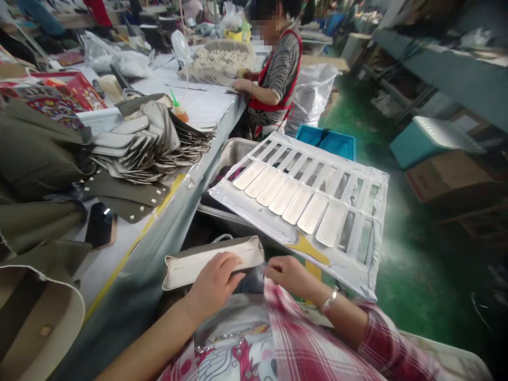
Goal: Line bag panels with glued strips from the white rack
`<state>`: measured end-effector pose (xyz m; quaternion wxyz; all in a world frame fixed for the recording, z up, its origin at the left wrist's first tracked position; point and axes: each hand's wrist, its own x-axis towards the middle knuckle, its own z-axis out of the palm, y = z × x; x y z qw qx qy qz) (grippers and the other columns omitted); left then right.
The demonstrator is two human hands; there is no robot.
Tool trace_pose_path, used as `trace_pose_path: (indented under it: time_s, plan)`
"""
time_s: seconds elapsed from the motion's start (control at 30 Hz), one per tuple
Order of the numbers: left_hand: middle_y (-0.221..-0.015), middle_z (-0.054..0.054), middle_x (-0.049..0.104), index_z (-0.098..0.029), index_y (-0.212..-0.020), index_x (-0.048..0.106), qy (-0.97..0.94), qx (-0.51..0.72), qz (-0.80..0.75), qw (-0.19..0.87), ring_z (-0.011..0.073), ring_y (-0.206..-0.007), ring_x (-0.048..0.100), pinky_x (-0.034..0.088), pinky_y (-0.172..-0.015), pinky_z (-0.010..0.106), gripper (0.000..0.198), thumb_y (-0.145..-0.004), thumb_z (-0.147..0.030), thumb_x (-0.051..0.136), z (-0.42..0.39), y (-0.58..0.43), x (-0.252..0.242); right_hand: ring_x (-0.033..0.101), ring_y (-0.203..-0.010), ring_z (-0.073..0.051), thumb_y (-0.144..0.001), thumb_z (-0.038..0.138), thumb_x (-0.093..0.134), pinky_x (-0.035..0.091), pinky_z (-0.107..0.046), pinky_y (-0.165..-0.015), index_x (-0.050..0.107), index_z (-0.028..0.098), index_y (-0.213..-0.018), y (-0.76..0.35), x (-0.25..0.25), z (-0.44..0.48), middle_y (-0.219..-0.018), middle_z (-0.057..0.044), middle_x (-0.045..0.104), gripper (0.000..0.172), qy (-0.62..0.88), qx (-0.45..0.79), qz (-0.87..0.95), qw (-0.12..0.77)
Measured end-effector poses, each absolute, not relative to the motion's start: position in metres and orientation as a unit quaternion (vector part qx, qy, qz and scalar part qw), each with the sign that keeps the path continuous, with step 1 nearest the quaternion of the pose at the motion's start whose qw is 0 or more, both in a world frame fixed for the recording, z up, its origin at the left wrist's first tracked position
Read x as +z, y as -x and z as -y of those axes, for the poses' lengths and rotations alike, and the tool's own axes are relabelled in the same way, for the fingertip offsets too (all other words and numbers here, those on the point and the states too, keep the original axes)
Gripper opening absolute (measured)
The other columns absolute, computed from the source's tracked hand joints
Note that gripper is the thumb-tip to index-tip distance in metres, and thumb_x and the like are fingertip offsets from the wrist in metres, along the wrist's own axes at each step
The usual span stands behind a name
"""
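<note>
My left hand (216, 280) lies on a folded cream-lined olive leather piece (190, 263) in my lap, fingers curled over its edge and gripping it. My right hand (288, 275) sits just right of that piece, fingers bent and pinching near its end; what they hold is hidden. Beyond my hands leans a white slotted board (369, 211) with several pale strips (296, 203) laid in its slots.
A pile of cut leather pieces (146, 143) and a phone (101, 225) lie on the white worktable (130, 238) at left. A metal tray (230, 153) sits under the board. Another person (278, 74) works farther along the table. Boxes and a blue crate (329, 142) stand on the green floor.
</note>
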<state>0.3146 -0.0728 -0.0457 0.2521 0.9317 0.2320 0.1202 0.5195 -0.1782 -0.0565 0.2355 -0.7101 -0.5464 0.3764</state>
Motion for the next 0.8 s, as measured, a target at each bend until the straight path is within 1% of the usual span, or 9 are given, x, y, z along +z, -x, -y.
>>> trace_pose_path:
  time_s: [0.07, 0.13, 0.23, 0.27, 0.3, 0.43, 0.63, 0.7, 0.8]
  plan:
    - [-0.092, 0.004, 0.058, -0.018, -0.090, 0.056, -0.927, 0.115, -0.229, 0.275, 0.0182, -0.089, 0.053, 0.046, -0.083, 0.033, 0.007, -0.087, -0.021, 0.050, 0.077, -0.325, -0.049, 0.042, -0.049, -0.009, -0.087, 0.042, 0.047, 0.029, -0.023, -0.046, 0.050, 0.017, -0.056, -0.503, -0.068, 0.189, -0.052, 0.003, 0.048, 0.040, 0.714, 0.385, 0.529, 0.251]
    - [-0.085, 0.002, 0.057, -0.018, -0.082, 0.056, -0.925, 0.112, -0.233, 0.280, 0.0171, -0.083, 0.053, 0.045, -0.079, 0.032, 0.008, -0.087, -0.018, 0.049, 0.078, -0.330, -0.051, 0.045, -0.053, -0.010, -0.088, 0.040, 0.047, 0.031, -0.023, -0.051, 0.052, 0.017, -0.061, -0.491, -0.075, 0.191, -0.057, 0.001, 0.051, 0.036, 0.731, 0.303, 0.541, 0.286]
    - [-0.086, 0.003, 0.056, -0.018, -0.084, 0.056, -0.915, 0.129, -0.250, 0.291, 0.0162, -0.083, 0.053, 0.045, -0.077, 0.031, 0.008, -0.087, -0.015, 0.049, 0.077, -0.329, -0.053, 0.049, -0.062, -0.012, -0.090, 0.036, 0.047, 0.036, -0.024, -0.059, 0.060, 0.016, -0.089, -0.486, -0.075, 0.188, -0.073, -0.003, 0.056, 0.024, 0.727, 0.156, 0.595, 0.305]
    - [-0.087, 0.003, 0.056, -0.018, -0.085, 0.056, -0.911, 0.137, -0.255, 0.295, 0.0160, -0.084, 0.053, 0.045, -0.077, 0.030, 0.008, -0.087, -0.015, 0.049, 0.077, -0.328, -0.053, 0.050, -0.064, -0.013, -0.091, 0.034, 0.045, 0.036, -0.024, -0.061, 0.059, 0.016, -0.096, -0.487, -0.074, 0.187, -0.077, -0.004, 0.056, 0.024, 0.717, 0.137, 0.615, 0.297]
    - [-0.089, 0.003, 0.056, -0.018, -0.085, 0.056, -0.909, 0.141, -0.257, 0.297, 0.0159, -0.084, 0.053, 0.045, -0.077, 0.030, 0.008, -0.087, -0.015, 0.049, 0.076, -0.326, -0.053, 0.050, -0.065, -0.013, -0.092, 0.034, 0.043, 0.037, -0.023, -0.062, 0.059, 0.016, -0.098, -0.488, -0.073, 0.186, -0.078, -0.004, 0.055, 0.024, 0.706, 0.131, 0.635, 0.285]
    - [-0.086, 0.004, 0.056, -0.017, -0.079, 0.056, -0.920, 0.117, -0.250, 0.279, 0.0160, -0.082, 0.053, 0.045, -0.076, 0.029, 0.013, -0.088, -0.016, 0.047, 0.077, -0.324, -0.055, 0.049, -0.066, -0.012, -0.094, 0.030, 0.039, 0.034, -0.023, -0.062, 0.060, 0.017, -0.080, -0.497, -0.072, 0.180, -0.073, -0.002, 0.051, 0.029, 0.674, 0.118, 0.689, 0.240]
    - [-0.085, 0.004, 0.055, -0.017, -0.079, 0.056, -0.935, 0.085, -0.256, 0.229, 0.0177, -0.083, 0.052, 0.044, -0.077, 0.030, 0.015, -0.089, -0.017, 0.044, 0.075, -0.330, -0.058, 0.046, -0.063, -0.012, -0.094, 0.025, 0.037, 0.031, -0.026, -0.062, 0.057, 0.015, -0.073, -0.501, -0.072, 0.175, -0.070, -0.003, 0.053, 0.030, 0.649, 0.068, 0.732, 0.196]
    - [-0.085, 0.004, 0.055, -0.017, -0.079, 0.056, -0.936, 0.081, -0.256, 0.229, 0.0174, -0.083, 0.052, 0.044, -0.077, 0.030, 0.015, -0.089, -0.017, 0.044, 0.074, -0.331, -0.058, 0.048, -0.064, -0.013, -0.094, 0.026, 0.039, 0.032, -0.026, -0.063, 0.057, 0.016, -0.074, -0.500, -0.072, 0.175, -0.071, -0.003, 0.053, 0.029, 0.655, 0.079, 0.726, 0.198]
    - [-0.085, 0.004, 0.054, -0.017, -0.079, 0.056, -0.937, 0.071, -0.261, 0.223, 0.0173, -0.083, 0.052, 0.044, -0.078, 0.030, 0.016, -0.088, -0.017, 0.043, 0.073, -0.333, -0.056, 0.051, -0.067, -0.014, -0.092, 0.029, 0.044, 0.036, -0.025, -0.063, 0.058, 0.016, -0.085, -0.495, -0.077, 0.179, -0.076, -0.003, 0.056, 0.020, 0.682, 0.127, 0.677, 0.245]
